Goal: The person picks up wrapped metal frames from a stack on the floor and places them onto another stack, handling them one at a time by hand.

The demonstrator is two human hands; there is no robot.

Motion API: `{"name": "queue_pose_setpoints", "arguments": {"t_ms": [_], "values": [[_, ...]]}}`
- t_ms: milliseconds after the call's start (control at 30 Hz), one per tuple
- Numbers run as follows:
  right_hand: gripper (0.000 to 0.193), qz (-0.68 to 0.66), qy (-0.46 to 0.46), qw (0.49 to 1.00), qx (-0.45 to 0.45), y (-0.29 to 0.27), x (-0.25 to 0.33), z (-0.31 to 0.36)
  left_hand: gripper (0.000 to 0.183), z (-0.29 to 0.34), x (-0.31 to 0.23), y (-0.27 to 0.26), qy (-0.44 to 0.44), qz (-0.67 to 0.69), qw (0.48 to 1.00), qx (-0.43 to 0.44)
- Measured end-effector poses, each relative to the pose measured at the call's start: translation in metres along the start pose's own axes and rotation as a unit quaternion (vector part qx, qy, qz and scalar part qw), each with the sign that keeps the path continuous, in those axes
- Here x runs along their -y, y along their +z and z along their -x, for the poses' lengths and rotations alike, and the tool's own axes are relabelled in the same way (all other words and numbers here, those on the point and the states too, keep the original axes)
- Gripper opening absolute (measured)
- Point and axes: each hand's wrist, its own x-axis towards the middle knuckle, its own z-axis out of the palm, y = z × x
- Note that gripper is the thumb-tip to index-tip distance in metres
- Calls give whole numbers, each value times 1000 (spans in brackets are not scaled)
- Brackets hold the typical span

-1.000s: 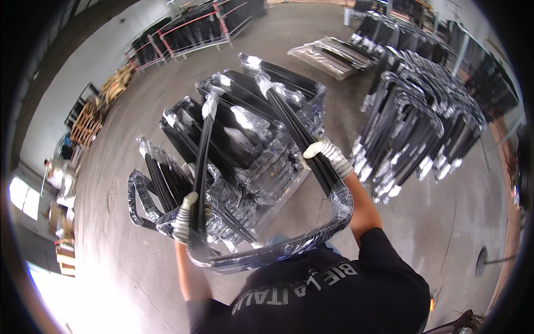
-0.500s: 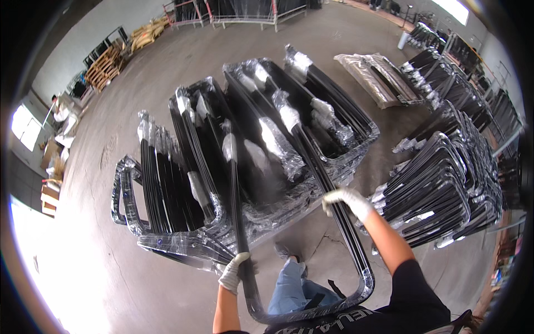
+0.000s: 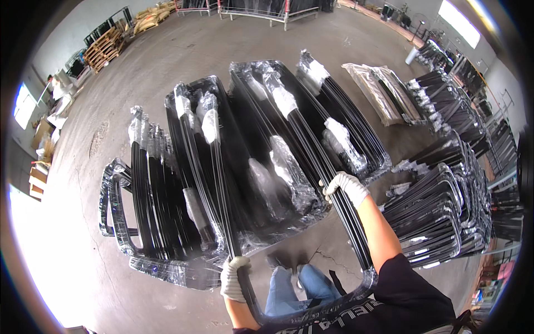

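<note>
A long U-shaped bundle of black tubes (image 3: pixel 314 149) lies between my hands, its bend close to my waist and its two arms pointing away. Clear plastic wraps the far ends. My left hand (image 3: pixel 233 279), in a white glove, is closed round the left arm near the bend. Farther up, my gloved right hand (image 3: pixel 347 186) grips the right arm from above. Under the far ends spreads a pile of similar black tube frames (image 3: pixel 147 195), wrapped in plastic film. Whether the bundle's far ends rest on the pile, I cannot tell.
More bent black tubes (image 3: pixel 425 214) are stacked at the right. Beyond the pile lies a flat plastic-wrapped package (image 3: pixel 371 92). Wooden pallets (image 3: pixel 104 49) stand at the far left, and a metal rack (image 3: pixel 253 14) at the back. The concrete floor (image 3: pixel 83 217) has cracks.
The bundle's far ends have moved forward over the pile, with both hands still on it. My feet, earlier one ahead of the other, now stand side by side.
</note>
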Motion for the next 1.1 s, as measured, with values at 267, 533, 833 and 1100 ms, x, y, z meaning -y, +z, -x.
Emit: {"name": "queue_pose_setpoints", "arguments": {"t_ms": [267,533,833,1100], "values": [[27,-10,11,998,65,15,66,-105,25,-59,-59,50,28,14,999,-13],[11,3,-49,986,159,9,98,-229,18,-129,-102,104,51,17,999,-8],[71,405,-163,897,-74,17,54,-281,42,-221,-77,58,148,-122,980,-51],[43,245,-264,928,-97,-53,-34,-172,45,-77,-2,106,209,-119,936,-257]]}}
